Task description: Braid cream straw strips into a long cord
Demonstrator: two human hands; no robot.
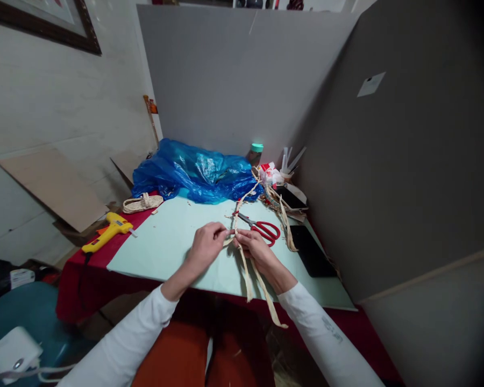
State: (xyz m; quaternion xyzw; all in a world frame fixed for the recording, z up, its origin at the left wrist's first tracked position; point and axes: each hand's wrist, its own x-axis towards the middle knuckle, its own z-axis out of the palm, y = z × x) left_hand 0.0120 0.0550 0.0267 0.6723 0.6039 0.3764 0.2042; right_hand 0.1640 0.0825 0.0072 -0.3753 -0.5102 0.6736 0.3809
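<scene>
Between my two hands runs a braid of pale, straw-like strips (246,194), stretching away toward the back of the table. Its loose strip ends (266,293) hang down over the table's front edge. My left hand (207,244) pinches the braid from the left, with one short strip showing under its fingertips. From the right, my right hand (256,250) closes its fingers on the same spot. Just beyond my right hand lie red-handled scissors (268,232), their blades pointing toward the braid.
A blue plastic bag (197,172) fills the back of the table. On the left are a yellow glue gun (108,234) and a woven straw sandal (143,202). A black flat object (310,252) lies at right. Grey panels (246,75) stand behind and to the right.
</scene>
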